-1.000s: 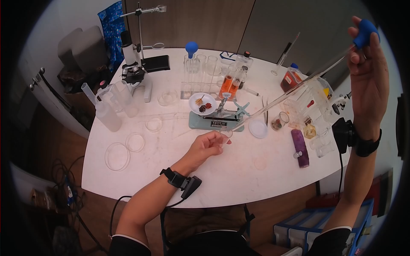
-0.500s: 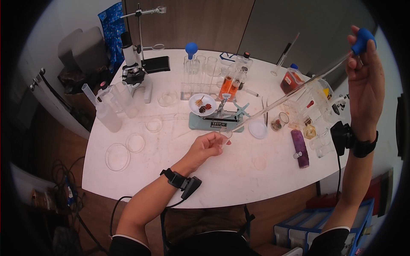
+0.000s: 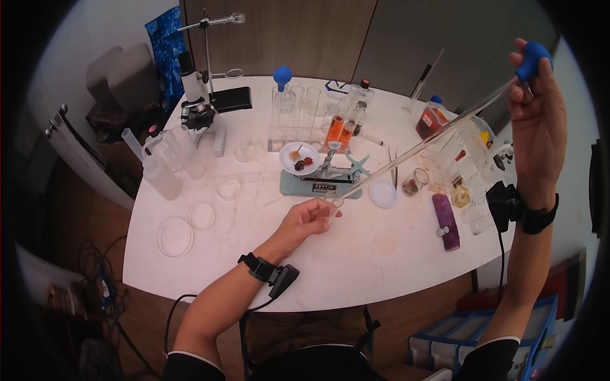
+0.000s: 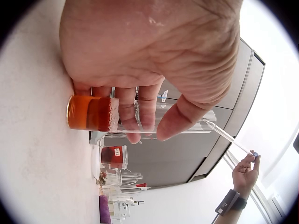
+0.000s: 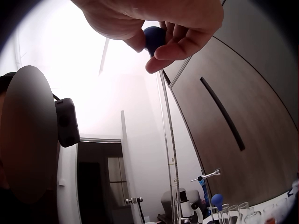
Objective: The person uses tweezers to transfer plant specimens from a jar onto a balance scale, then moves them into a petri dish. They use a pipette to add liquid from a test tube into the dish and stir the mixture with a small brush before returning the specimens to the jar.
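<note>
My left hand (image 4: 149, 51) grips a clear glass tube (image 4: 187, 127) whose bottom holds orange liquid (image 4: 88, 113) with froth on top; its base is at the white table. Fingers and thumb wrap its sides. Raised at the upper right, my right hand (image 3: 539, 127) holds a blue rubber bulb (image 3: 534, 60) between thumb and fingers. A long glass pipette (image 3: 438, 134) slants down from the bulb, its lower end inside the mouth of the tube. In the right wrist view, graduation marks show on the pipette (image 5: 170, 163).
Behind my left hand stands a balance (image 3: 294, 183) with a white dish (image 3: 300, 158). Farther back are a tube rack (image 3: 274, 143) and cylinders of orange liquid (image 3: 340, 134). A microscope (image 3: 194, 95), bottles and petri dishes (image 3: 175, 237) are at left; a purple block (image 3: 446, 221) lies right.
My right hand has moved slightly left and down with the bulb and pipette. My left hand keeps its grip on the tube.
</note>
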Demonstrator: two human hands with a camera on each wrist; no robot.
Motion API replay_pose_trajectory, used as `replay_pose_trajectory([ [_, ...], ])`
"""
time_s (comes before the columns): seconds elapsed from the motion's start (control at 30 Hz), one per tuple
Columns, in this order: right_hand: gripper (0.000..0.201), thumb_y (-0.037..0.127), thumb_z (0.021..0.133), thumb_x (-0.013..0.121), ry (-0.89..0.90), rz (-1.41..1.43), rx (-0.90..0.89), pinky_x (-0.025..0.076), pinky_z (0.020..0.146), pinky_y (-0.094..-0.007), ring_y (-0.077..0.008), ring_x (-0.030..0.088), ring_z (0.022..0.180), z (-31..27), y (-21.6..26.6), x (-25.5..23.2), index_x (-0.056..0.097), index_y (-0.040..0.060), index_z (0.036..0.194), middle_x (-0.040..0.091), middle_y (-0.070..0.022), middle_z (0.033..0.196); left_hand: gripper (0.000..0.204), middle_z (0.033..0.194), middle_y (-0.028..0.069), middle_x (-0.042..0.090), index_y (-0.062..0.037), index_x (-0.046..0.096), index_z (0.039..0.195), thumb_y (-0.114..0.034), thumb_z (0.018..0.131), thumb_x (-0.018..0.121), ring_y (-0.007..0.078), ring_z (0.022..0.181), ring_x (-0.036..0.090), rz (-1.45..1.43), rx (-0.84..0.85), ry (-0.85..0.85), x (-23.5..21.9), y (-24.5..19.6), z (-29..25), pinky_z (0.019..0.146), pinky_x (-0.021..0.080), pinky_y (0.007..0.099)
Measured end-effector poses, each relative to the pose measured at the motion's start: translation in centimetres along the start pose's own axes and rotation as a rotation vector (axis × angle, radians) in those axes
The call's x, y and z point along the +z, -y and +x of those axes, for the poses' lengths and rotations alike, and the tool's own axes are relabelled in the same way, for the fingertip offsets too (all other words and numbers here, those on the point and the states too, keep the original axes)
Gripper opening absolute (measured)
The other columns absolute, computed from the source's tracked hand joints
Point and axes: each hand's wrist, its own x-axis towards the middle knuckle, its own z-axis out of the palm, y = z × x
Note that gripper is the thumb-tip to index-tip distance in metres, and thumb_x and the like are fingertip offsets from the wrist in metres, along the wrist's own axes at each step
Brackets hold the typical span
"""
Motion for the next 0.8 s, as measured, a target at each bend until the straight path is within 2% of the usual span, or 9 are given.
replay_pose_trajectory([
  [0.33, 0.045, 0.03, 0.103, 0.048, 0.03, 0.001, -0.005, 0.041, 0.061, -0.0147, -0.0051, 0.057, 0.079, 0.19, 0.26, 0.25, 0.052, -0.0032, 0.132, 0.065, -0.0124, 0.116, 0.039, 0.084, 0.0005, 0.057, -0.0099, 0.062, 0.119, -0.003, 0.081, 0.063, 0.0184, 0.113, 0.057, 0.0, -0.006, -0.014, 0.14, -0.23, -0.13, 0.082, 0.043, 0.0279],
  [0.8, 0.046, 0.029, 0.104, 0.044, 0.062, -0.001, -0.028, 0.042, 0.063, -0.0143, -0.0052, 0.058, 0.081, 0.55, 0.73, -0.2, 0.049, -0.0041, 0.135, 0.064, -0.0121, 0.119, 0.037, 0.082, -0.0007, 0.056, -0.0094, 0.062, 0.117, -0.003, 0.081, 0.064, 0.0187, 0.115, 0.058, -0.015, -0.003, -0.003, -0.07, 0.09, 0.03, 0.083, 0.043, 0.0273],
])
